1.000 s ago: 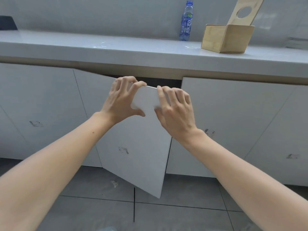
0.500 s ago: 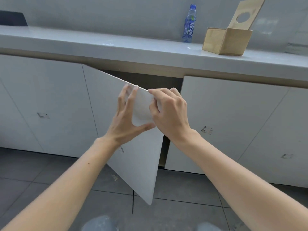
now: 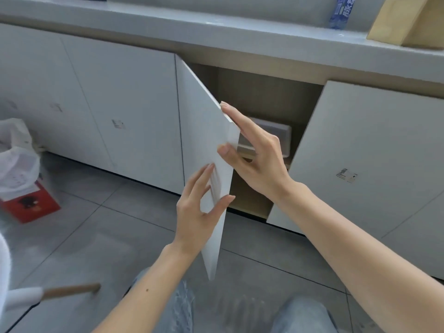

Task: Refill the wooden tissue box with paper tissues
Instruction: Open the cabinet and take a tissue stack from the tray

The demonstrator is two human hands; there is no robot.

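Head view: the cabinet door (image 3: 204, 150) under the counter (image 3: 216, 32) stands well open, the left hand (image 3: 197, 212) spread with fingers on the door's front and thumb hooked round its near edge, the right hand (image 3: 257, 162) open and flat against the door's inner side, neither clamped on anything. Inside the cabinet, behind the right hand, lies a pale pack, likely the tissues (image 3: 276, 135); the wooden tissue box (image 3: 406, 22) sits far right on the counter beside a water bottle (image 3: 342, 10). Judged light and soft; best gripped across its sides, not squeezed hard.
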